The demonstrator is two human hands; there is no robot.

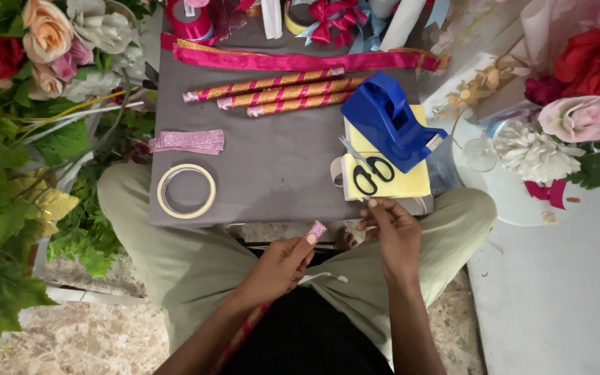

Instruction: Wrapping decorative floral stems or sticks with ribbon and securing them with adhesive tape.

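My left hand (279, 267) holds a stick wrapped in gold and pink; its pink glitter tip (317, 230) shows above my thumb and its lower end (244, 333) runs down under my forearm. My right hand (392, 232) is just right of the tip, fingers pinched together near the board's front edge; whether it grips tape I cannot tell. Black-handled scissors (368, 170) lie on a yellow pad (411, 182) just above my right hand. A blue tape dispenser (390, 118) stands on the pad.
A grey board (272, 167) rests across my knees. On it lie three gold-and-pink wrapped sticks (272, 92), a roll of tape (186, 191), folded pink glitter strips (187, 142) and a pink ribbon (300, 61). Artificial flowers and leaves crowd the left (43, 42) and right (585, 118).
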